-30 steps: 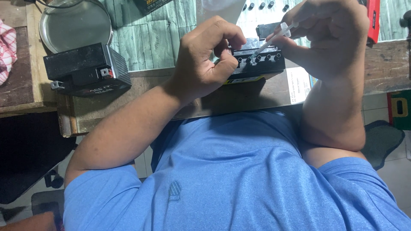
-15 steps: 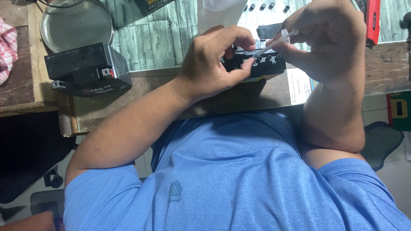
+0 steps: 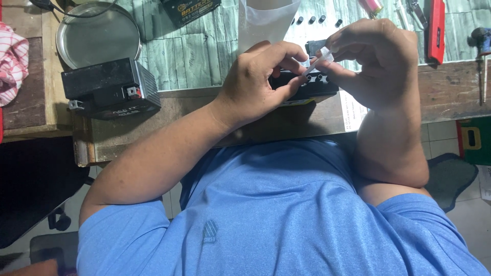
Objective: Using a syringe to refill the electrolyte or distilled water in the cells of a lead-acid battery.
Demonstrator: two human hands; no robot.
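Hands of a person in a blue shirt meet over a small black battery that sits at the near edge of a wooden workbench, seen from a head camera looking straight down. The left hand lies across the battery's left end, its fingers curled down together and pressing on the top of the case, so that much of the battery is hidden beneath them. The right hand hovers just above and to the right, with thumb and forefinger pinched tight on a thin white applicator tube. The tube slants down and to the left, and its tip comes close to the row of openings on the battery's top; whether it touches cannot be told. A clear plastic container stands just behind the hands on a pale green patterned mat.

Well to the left, a second, larger black battery stands on the bench, with a round metal tray behind it and a red and white checked cloth at the far left edge. Several small black caps lie in a row on the mat beyond the container. A red-handled tool lies at the upper right.
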